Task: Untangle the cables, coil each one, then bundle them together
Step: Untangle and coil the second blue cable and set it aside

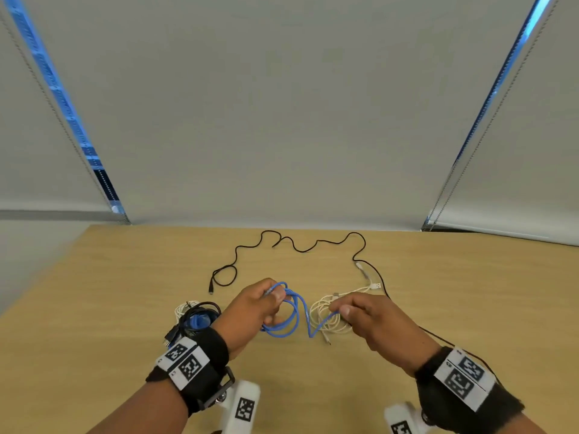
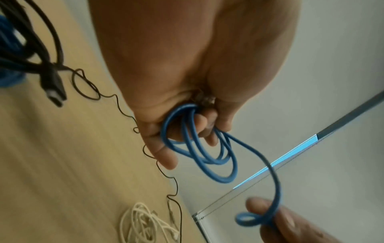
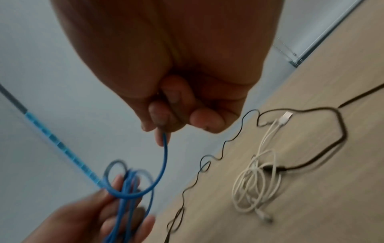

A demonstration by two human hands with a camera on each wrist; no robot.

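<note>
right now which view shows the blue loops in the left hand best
The left wrist view: the blue cable hangs in clear separate loops from the left hand. The head view shows the loops smaller, partly behind the fingers. The right wrist view shows them blurred and edge-on, with the right hand pinching the free length.

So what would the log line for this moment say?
step: coiling | left hand: grips blue cable loops | right hand: pinches its free end

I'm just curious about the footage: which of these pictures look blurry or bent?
Head view: fairly sharp, but its wide lens splays the window blinds. Left wrist view: the table is smeared. Right wrist view: blurriest, with the blue cable and white cable soft.
</note>
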